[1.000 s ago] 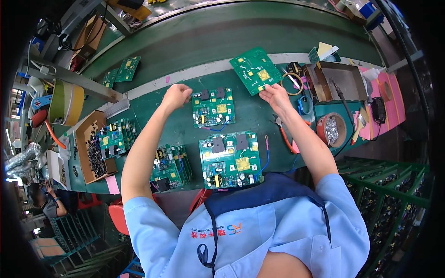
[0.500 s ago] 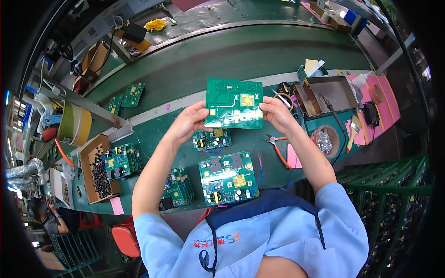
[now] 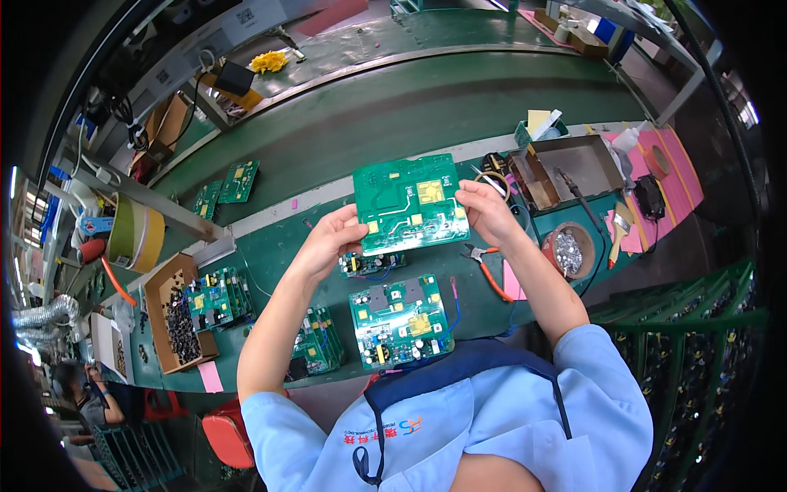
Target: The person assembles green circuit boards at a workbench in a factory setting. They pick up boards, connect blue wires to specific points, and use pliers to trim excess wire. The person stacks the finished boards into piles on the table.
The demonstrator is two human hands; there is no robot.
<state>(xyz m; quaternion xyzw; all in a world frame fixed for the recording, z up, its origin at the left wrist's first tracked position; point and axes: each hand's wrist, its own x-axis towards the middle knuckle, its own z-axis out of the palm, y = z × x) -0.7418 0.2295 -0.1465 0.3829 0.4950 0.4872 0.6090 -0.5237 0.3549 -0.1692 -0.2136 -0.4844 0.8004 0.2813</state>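
Observation:
Between my two hands a green circuit board (image 3: 410, 205) is held up over the bench, its mostly flat side with yellow pads facing me. My left hand (image 3: 332, 238) pinches the board's left edge, and my right hand (image 3: 485, 211) grips the right edge. Just below it, partly covered, lies a board with components (image 3: 373, 264). Nearer to me rests another populated circuit board (image 3: 402, 320) with a blue wire at its right side. Orange-handled cutters (image 3: 492, 275) lie beside my right forearm. More boards (image 3: 316, 344) stand by my left forearm.
At left, a cardboard box (image 3: 176, 316) holds small black parts, with boards leaning at its side. Toward the right are a metal tray (image 3: 582, 168), a soldering iron (image 3: 570, 182), a round tub of metal bits (image 3: 570, 250) and a brush (image 3: 620, 230). Two boards (image 3: 238, 182) lie farther back.
The held board has come slightly lower and tilted, its right side now higher than its left. Both hands still hold its edges. The whole view has shifted a little.

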